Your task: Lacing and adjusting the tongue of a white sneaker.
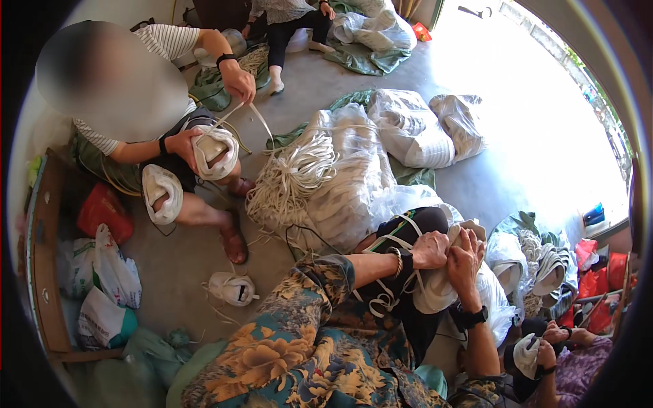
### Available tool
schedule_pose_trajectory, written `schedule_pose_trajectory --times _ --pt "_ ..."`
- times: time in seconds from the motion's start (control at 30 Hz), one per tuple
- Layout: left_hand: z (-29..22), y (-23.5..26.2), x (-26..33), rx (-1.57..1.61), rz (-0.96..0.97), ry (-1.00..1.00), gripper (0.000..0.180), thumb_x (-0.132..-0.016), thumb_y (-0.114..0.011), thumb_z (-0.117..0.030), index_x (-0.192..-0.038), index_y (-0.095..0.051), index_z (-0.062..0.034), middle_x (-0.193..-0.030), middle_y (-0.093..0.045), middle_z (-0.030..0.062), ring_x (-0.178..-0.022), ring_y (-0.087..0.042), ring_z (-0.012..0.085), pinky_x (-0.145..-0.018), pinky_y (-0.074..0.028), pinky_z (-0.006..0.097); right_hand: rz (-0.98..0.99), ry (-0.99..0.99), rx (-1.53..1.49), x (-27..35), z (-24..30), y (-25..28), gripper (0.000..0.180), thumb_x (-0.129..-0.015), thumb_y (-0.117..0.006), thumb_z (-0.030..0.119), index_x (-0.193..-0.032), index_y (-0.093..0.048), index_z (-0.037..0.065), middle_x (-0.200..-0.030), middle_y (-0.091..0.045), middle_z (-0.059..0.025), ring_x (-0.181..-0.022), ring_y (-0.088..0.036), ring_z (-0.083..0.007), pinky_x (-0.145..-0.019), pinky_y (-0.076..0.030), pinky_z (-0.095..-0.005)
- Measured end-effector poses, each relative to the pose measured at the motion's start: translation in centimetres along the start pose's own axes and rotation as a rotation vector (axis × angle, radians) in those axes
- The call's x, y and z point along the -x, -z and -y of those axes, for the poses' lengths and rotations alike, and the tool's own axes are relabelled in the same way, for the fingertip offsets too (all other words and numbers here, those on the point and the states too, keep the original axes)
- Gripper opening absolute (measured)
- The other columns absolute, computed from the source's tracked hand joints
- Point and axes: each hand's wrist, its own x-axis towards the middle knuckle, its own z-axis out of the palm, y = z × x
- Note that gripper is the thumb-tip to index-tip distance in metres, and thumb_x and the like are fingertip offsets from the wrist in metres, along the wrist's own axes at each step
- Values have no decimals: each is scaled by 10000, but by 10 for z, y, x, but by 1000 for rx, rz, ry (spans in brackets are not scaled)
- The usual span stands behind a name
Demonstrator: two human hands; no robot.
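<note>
Hands: left hand and right hand both clenched on a white bundle at the knee.
Straps: white straps trailed loose from it.
Done: one bundle lay on the floor.
Left: strap heap remained large.
</note>
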Motion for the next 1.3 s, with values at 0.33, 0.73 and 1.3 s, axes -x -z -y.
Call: schedule_pose_trajectory --times 0.33,0.73,1.3 --pt "-9 32 -9 -402 168 -471 347 -664 -660 -127 -997 -601 -51 -1108 -532 153 -1047 -508 299 -859 -392 421 65 168 -23 -4 -20 8 181 -663 -603 93 -820 -680 49 -1309 -436 -203 -1275 -299 -386 -1059 -137 -512" --pt "3 32 -2 -436 23 -665 231 -684 -624 -118 -912 -610 -83 -971 -569 134 -930 -528 269 -800 -387 381 -201 66 -478 6 -12 24 60 -724 -583 1 -717 -530 -26 -1220 -491 -206 -1201 -405 -357 -1002 -288 -432" --pt "-104 -23 39 451 489 -735 36 -681 -552 -42 -662 -525 -29 -605 -548 140 -591 -559 312 -575 -448 377 214 -12 167 9 -33 66 145 -856 -500 197 -937 -530 81 -685 -596 -183 -663 -593 -368 -576 -446 -472"
